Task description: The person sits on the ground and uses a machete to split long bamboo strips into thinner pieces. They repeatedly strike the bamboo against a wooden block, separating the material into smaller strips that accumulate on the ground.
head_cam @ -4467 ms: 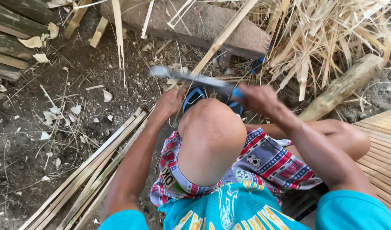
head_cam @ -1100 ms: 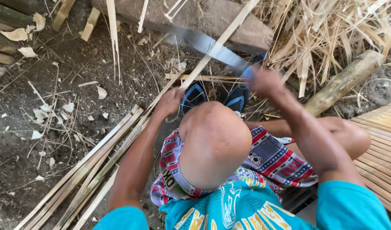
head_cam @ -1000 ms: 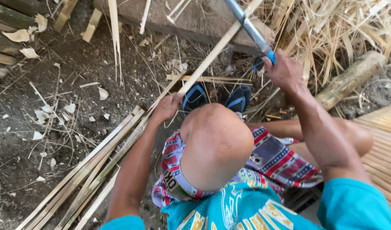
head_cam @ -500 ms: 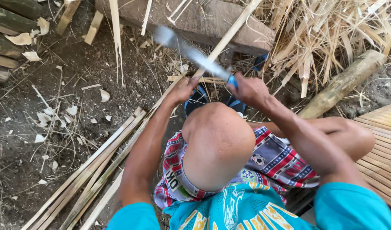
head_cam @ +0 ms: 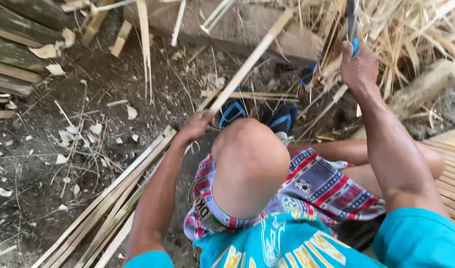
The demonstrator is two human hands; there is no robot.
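Your left hand [head_cam: 196, 125] is closed around a long pale bamboo strip [head_cam: 252, 59], which slants up and away from you until it reaches the grey stone block [head_cam: 247, 27] at the top. Your right hand [head_cam: 359, 67] is raised high on the right and grips tightly the blue handle of a knife [head_cam: 351, 22]; its blade points up and leaves the view. Below the left hand a bundle of split strips [head_cam: 113, 198] lies on the dark soil. Blue sandals [head_cam: 257, 113] show behind your bent knee. Dry straw [head_cam: 416, 30] is piled at the top right. No packages, labels or signs are visible around you.
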